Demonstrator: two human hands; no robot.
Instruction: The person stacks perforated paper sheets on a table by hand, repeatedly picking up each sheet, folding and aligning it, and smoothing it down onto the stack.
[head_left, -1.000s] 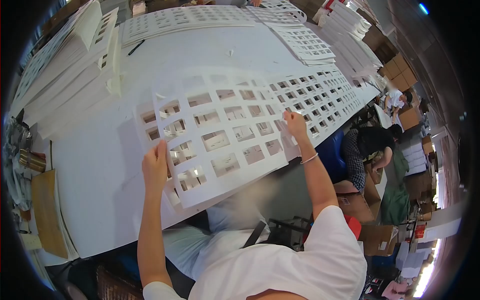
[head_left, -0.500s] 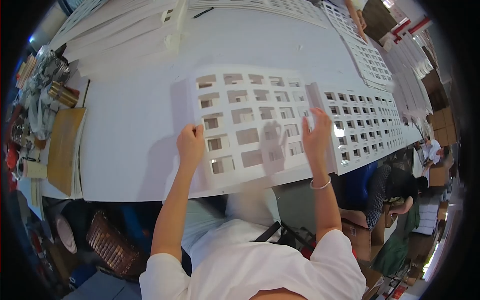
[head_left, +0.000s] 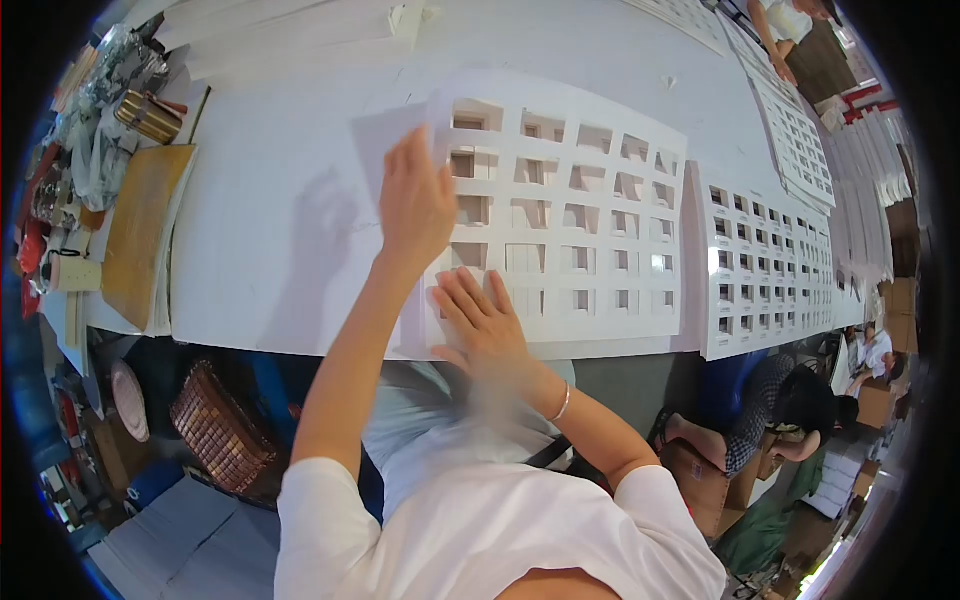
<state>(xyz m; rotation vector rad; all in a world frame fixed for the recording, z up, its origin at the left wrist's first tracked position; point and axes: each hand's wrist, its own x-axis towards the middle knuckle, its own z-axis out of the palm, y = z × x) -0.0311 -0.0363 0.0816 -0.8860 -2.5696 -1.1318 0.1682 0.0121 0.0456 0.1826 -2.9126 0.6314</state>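
Note:
A white board with rows of rectangular cut-out windows (head_left: 555, 200) lies on the white table near its front edge. At the board's left edge is my left hand (head_left: 418, 195), its fingers stretched toward the far side and the thumb apart. Whether it touches the edge I cannot tell. My right hand (head_left: 488, 325), with a bracelet at the wrist, rests on the board's lower left corner, palm down and fingers spread. Through the windows, uneven layers beneath the board show.
Right of the board lies another white windowed panel (head_left: 765, 265). More panels (head_left: 795, 130) line the far right, where another person's arm (head_left: 770, 40) reaches in. A brown board (head_left: 145, 240) and plastic bags (head_left: 95, 155) sit at the left. A person (head_left: 765, 400) crouches beside cardboard boxes.
My right hand has crossed from the board's right side to its lower left corner. My left hand has moved farther up the left edge, its fingers now stretched out. The view has shifted.

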